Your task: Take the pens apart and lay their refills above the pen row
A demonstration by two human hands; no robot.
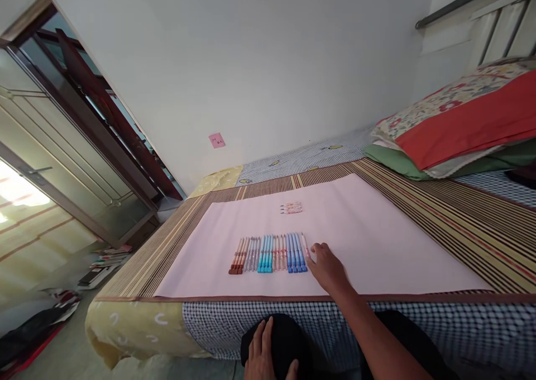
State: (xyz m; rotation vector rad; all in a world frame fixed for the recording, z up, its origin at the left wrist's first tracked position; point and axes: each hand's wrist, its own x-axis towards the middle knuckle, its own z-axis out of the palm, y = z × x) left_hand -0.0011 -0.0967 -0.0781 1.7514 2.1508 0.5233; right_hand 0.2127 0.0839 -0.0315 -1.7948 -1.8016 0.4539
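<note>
At the right end of a row of pens, my right hand (329, 269) is closed, its fingertips at the lower part of a pale pink pen (305, 244). Just left of that pen lie several dark blue pens (296, 251), then pink-patterned pens (280, 251), light blue pens (265, 252), greyish clear pens (252, 252) and brown-ended pens (238, 256). Farther back, a small group of pink pens (291, 208) with dark tips lies sideways. All rest on a pale pink sheet (360, 229). My left hand (263, 353) lies on my dark-clothed knee with fingers stretched out, holding nothing.
Beneath the sheet is a striped mat (402, 201) on a bed with a checked cover (226, 324). Pillows (469, 112) are stacked at the right. A white wall (272, 78) stands behind, with a door (62, 139) at the left. Books (100, 265) lie on the floor.
</note>
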